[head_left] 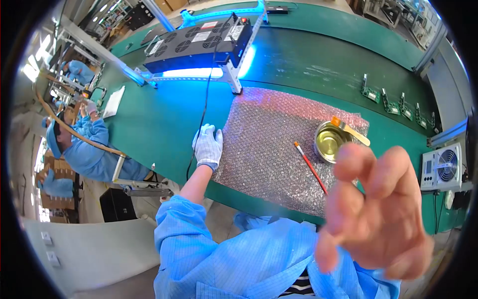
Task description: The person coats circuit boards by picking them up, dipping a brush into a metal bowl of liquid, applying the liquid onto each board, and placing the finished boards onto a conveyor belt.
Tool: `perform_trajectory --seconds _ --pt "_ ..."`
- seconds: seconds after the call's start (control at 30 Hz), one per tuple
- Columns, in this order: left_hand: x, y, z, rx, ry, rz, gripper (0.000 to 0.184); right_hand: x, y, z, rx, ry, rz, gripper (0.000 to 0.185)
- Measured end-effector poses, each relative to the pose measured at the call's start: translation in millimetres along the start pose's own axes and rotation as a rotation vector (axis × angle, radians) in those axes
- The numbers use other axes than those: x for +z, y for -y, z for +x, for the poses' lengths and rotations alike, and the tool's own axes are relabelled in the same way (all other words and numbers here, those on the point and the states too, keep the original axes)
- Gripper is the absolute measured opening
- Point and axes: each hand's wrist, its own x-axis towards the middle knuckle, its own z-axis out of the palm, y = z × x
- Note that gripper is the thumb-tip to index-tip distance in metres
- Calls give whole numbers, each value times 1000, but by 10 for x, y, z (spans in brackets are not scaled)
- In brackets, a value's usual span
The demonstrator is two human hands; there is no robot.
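My left hand [208, 145], in a white glove, lies flat on the green table beside the left edge of the bubble wrap [269, 144], close to a black cable. Bare and raised close to the camera, my right hand [378, 214] is slightly blurred; its fingers are bent and apart, with nothing visible in them. Beyond it a metal bowl [318, 147] of yellowish liquid stands on the wrap. A flat brush [352, 131] with a wooden handle rests across the bowl's rim. To the left of the bowl lies a thin red-handled paintbrush [312, 168].
A black box with fans [199, 45] sits on a metal frame lit blue from below. Several small green circuit boards [391, 107] stand at the right on a dark belt. A white fan unit [441, 167] is at the right edge. A co-worker in blue [89, 144] sits at the left.
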Motion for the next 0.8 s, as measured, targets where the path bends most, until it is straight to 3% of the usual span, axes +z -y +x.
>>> perform_trajectory --seconds 0.07,0.2,0.3,0.4,0.5,0.53,0.6,0.8 --pt "-1 16 -10 -46 47 -11 24 -58 89 -100 126 1 166 56" --pt "2 -8 -7 -28 -2 -27 25 -121 123 -124 128 121 403 42" --pt "24 13 -18 -22 -8 -28 25 -204 224 13 271 270 369 59" --pt "31 28 -19 3 -20 0 25 -234 218 -45 271 409 449 80" --pt "-1 3 -7 8 -27 -29 25 -18 259 -238 284 172 382 75" --pt "-25 -10 -6 -13 6 -22 24 -78 191 -259 239 161 374 56" --pt "-4 -9 -7 -38 37 -21 23 -58 177 -286 198 149 358 37" --pt "37 20 -24 -11 12 15 23 -113 192 -217 97 238 356 36"
